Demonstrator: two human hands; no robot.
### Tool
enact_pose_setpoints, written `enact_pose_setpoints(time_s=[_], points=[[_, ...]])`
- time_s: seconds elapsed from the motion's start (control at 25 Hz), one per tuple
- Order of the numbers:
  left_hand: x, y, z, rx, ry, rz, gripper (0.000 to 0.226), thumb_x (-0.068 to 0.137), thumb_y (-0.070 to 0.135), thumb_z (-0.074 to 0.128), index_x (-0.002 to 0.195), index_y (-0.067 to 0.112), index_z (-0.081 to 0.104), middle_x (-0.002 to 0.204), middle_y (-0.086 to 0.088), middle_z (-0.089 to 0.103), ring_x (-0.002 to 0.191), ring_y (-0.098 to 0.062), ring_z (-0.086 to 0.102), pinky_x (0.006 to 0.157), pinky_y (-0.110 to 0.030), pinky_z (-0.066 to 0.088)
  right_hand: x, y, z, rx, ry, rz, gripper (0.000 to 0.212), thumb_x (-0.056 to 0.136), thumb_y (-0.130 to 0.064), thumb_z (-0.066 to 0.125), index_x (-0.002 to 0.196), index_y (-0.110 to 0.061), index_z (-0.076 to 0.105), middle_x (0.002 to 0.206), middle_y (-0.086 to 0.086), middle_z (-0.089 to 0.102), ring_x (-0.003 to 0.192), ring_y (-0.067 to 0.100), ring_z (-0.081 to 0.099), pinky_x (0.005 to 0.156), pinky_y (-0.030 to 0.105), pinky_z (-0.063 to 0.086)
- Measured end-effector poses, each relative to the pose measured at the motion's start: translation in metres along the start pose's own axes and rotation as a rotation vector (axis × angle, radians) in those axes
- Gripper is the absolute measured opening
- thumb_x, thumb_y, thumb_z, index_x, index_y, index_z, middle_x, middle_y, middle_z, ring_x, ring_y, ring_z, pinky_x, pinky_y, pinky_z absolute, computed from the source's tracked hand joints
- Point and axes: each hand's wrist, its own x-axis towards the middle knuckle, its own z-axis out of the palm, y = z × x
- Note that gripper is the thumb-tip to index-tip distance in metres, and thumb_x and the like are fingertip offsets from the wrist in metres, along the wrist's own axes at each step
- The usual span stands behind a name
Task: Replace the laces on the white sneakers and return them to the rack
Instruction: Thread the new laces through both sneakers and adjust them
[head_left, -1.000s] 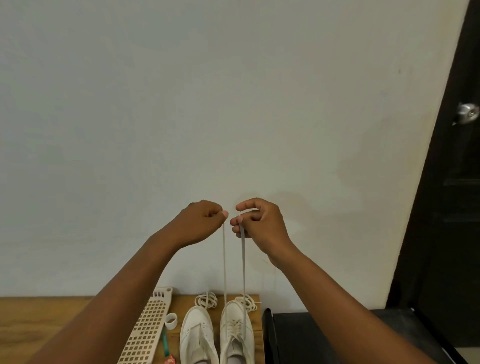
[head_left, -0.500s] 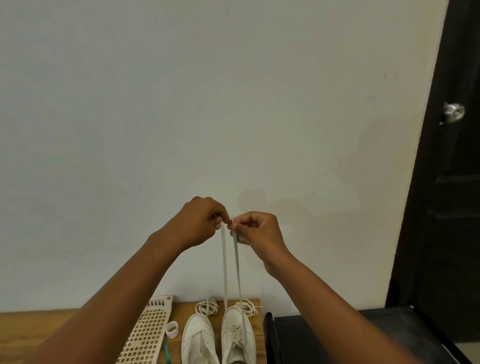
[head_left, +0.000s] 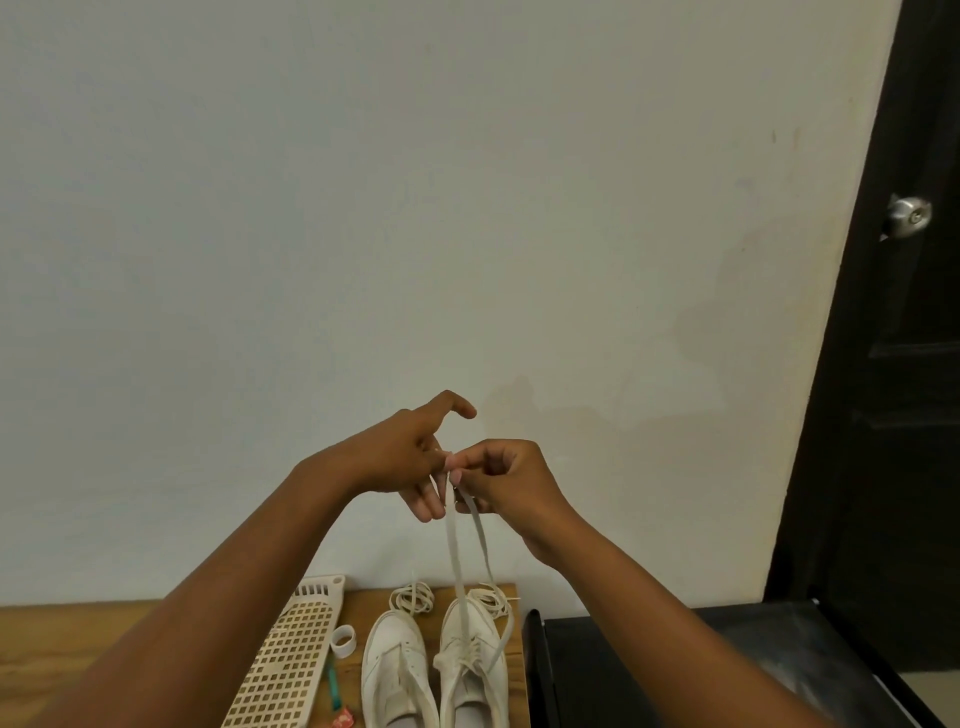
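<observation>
I see two hands held up high, close together in front of the wall (head_left: 363, 208). The left hand (head_left: 400, 457) has its fingers spread, some pointing down and one bent up, and the lace (head_left: 456, 551) runs by its fingertips. I cannot tell if it pinches the lace. The right hand (head_left: 506, 480) is curled and pinches the lace ends with its thumb and finger.

I count two white sneakers (head_left: 434, 670) side by side on the wooden table (head_left: 62, 634). The right sneaker has the lace in it, and two strands go up to the hands. Two loose lace bundles (head_left: 414, 598) lie behind the shoes. One holey plastic tray (head_left: 291, 660) and one small white ring (head_left: 343, 640) sit to the left.
</observation>
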Motion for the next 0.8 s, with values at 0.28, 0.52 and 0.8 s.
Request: enact_pose_setpoints(time_s=[0.28, 0.52, 0.8], points=[[-0.002, -0.012, 0.018, -0.028, 0.105, 0.006, 0.037, 0.103, 0.014, 0.059, 0.132, 0.028, 0.040, 0.088, -0.012, 0.076, 0.067, -0.030, 0.076, 0.067, -0.041, 0.065, -0.003, 0.005, 0.005, -0.044, 0.082, 0.021, 0.005, 0.091, -0.012, 0.078, 0.093, -0.009, 0.081, 0.080, 0.008, 0.078, 0.074, 0.024, 0.076, 0.072, 0.028, 0.062], [-0.006, -0.027, 0.035, -0.218, 0.433, 0.015, 0.012, 0.091, 0.019, 0.076, 0.102, 0.017, 0.071, 0.076, -0.004, 0.078, 0.069, -0.021, 0.077, 0.070, -0.037, 0.065, -0.003, 0.006, 0.005, -0.144, 0.218, 0.012, 0.009, 0.088, -0.022, 0.083, 0.081, -0.016, 0.082, 0.075, -0.004, 0.076, 0.071, 0.017, 0.075, 0.067, 0.028, 0.064], [-0.009, -0.039, 0.040, -0.257, 0.551, 0.131, 0.008, 0.087, 0.015, 0.080, 0.094, 0.018, 0.082, 0.079, 0.005, 0.078, 0.073, -0.016, 0.076, 0.072, -0.026, 0.063, -0.004, 0.005, 0.000, -0.165, 0.220, 0.023, 0.005, 0.088, -0.021, 0.082, 0.083, -0.021, 0.084, 0.078, -0.006, 0.077, 0.079, 0.017, 0.075, 0.080, 0.037, 0.065]])
